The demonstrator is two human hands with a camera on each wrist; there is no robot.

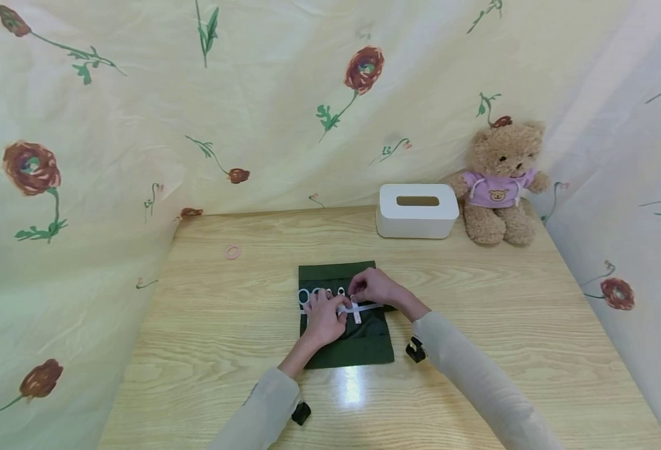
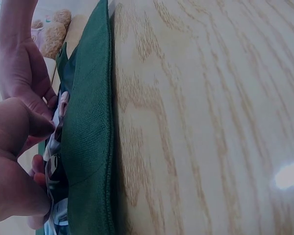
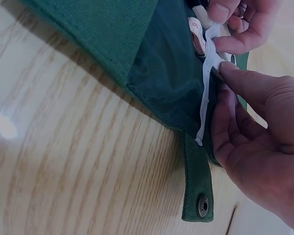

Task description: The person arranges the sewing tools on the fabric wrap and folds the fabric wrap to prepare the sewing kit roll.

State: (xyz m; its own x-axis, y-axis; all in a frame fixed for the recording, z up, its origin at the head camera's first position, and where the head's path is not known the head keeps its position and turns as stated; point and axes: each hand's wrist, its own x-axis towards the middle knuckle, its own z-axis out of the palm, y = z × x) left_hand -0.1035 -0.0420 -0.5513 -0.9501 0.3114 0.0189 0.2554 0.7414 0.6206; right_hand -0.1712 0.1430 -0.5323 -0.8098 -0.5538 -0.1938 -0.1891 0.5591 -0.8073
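A dark green fabric roll pouch (image 1: 349,353) lies unfolded on the table, with a white elastic band (image 3: 206,93) across its dark lining. My left hand (image 1: 326,320) is over the middle of the pouch and pinches the elastic between thumb and finger. Just right of it, my right hand (image 1: 376,286) pinches the upper end of a folded white measuring tape (image 1: 356,315), whose printed lower end shows below the elastic. White scissors (image 1: 304,296) have their finger loops beside the left hand, which partly covers them. Other small tools under the band are mostly hidden by the fingers.
A white tissue box (image 1: 417,215) stands at the back of the table beside a teddy bear (image 1: 501,181) in a purple top. A pink ring (image 1: 232,252) lies at the back left. The pouch's snap strap (image 3: 196,181) sticks out at its right side.
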